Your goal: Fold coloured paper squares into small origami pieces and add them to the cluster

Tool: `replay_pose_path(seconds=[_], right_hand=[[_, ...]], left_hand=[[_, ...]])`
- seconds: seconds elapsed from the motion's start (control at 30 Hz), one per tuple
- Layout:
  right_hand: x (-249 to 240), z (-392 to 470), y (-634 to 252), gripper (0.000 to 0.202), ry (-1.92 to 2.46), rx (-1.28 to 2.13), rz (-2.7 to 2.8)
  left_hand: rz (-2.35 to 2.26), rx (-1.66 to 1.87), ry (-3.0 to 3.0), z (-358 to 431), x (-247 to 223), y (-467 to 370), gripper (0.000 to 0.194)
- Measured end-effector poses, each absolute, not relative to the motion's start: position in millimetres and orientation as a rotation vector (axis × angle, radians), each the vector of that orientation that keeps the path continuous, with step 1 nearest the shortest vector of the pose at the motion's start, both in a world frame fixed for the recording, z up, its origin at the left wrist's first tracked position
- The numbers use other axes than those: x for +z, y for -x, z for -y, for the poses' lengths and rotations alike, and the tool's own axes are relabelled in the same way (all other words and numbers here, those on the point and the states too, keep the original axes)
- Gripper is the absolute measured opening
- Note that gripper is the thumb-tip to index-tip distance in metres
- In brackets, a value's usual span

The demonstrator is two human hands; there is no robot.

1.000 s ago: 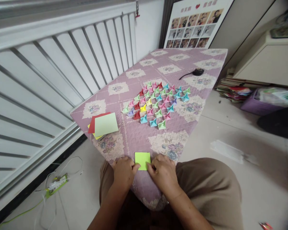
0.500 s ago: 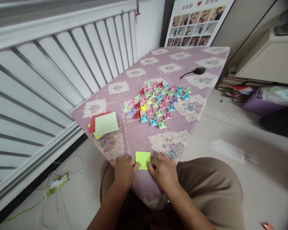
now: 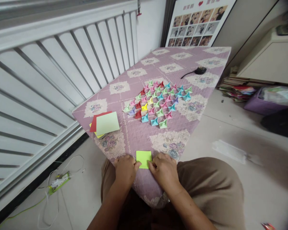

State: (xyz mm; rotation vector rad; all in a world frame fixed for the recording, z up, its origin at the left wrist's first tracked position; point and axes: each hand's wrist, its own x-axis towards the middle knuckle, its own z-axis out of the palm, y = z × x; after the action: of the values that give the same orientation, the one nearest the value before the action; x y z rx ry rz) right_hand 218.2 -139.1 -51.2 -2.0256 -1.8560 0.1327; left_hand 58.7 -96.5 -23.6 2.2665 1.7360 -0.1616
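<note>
A small yellow-green square of paper (image 3: pixel 144 158) lies at the near end of the table. At its left edge my left hand (image 3: pixel 126 167) has the thumb on a lower corner, with the fingers curled. My right hand (image 3: pixel 163 167) grips the opposite edge in the same way, thumb and bent forefinger at the lower right corner. Beyond the hands stand several small folded paper boats (image 3: pixel 156 104) in rows, in pink, red, blue, green, yellow and lilac. To the left rests a stack of paper sheets (image 3: pixel 107 123), pale green on top, with red and yellow showing beneath.
A floral cloth covers the tapering table (image 3: pixel 134 134). A black round object with a tail (image 3: pixel 200 70) lies at its far right. The white radiator (image 3: pixel 62 60) runs along the left side. On the floor are a power strip (image 3: pixel 60 182) with cables and a purple bin (image 3: pixel 256 101).
The whole view has shifted very slightly. Both hands keep their places at the edges of the yellow-green paper, with no other clear movement.
</note>
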Motion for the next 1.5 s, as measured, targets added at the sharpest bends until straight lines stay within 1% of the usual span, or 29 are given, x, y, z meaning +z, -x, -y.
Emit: replay_pose_path(seconds=[0.2, 0.57, 0.7, 0.87, 0.93, 1.03, 1.13, 1.2, 1.33, 1.43, 1.5], right_hand=[[-47, 140, -218, 0.023, 2.069, 0.181, 1.874], [-51, 141, -218, 0.024, 2.051, 0.14, 1.87], [-53, 142, -218, 0.025, 2.044, 0.149, 1.848], [-55, 143, -218, 0.025, 2.041, 0.159, 1.838], [-54, 143, -217, 0.026, 2.046, 0.157, 1.841], [-54, 143, -216, 0.026, 2.049, 0.155, 1.847], [-54, 143, -215, 0.025, 2.04, 0.141, 1.848], [-56, 143, -216, 0.025, 2.03, 0.121, 1.844], [-61, 145, -221, 0.026, 1.936, 0.111, 1.807], [-63, 153, -224, 0.015, 1.73, 0.154, 1.781], [-62, 161, -223, 0.015, 1.59, 0.16, 1.832]], left_hand=[[-1.737, -0.128, -2.284, 97, -25, -58, 0.027], [-1.729, -0.083, -2.332, 99, -26, -57, 0.026], [-1.733, 0.004, -2.375, 103, -33, -54, 0.024], [-1.725, 0.207, -2.417, 107, -46, -49, 0.017], [-1.633, 0.268, -2.508, 106, -49, -47, 0.013], [-1.318, 0.231, -2.745, 100, -50, -45, 0.009], [-0.916, 0.131, -2.951, 91, -48, -42, 0.016], [-0.733, 0.101, -3.023, 87, -46, -41, 0.021], [-0.607, 0.095, -3.087, 84, -44, -38, 0.024], [-0.578, 0.083, -3.104, 84, -42, -36, 0.025], [-0.577, 0.064, -3.099, 85, -41, -36, 0.023]])
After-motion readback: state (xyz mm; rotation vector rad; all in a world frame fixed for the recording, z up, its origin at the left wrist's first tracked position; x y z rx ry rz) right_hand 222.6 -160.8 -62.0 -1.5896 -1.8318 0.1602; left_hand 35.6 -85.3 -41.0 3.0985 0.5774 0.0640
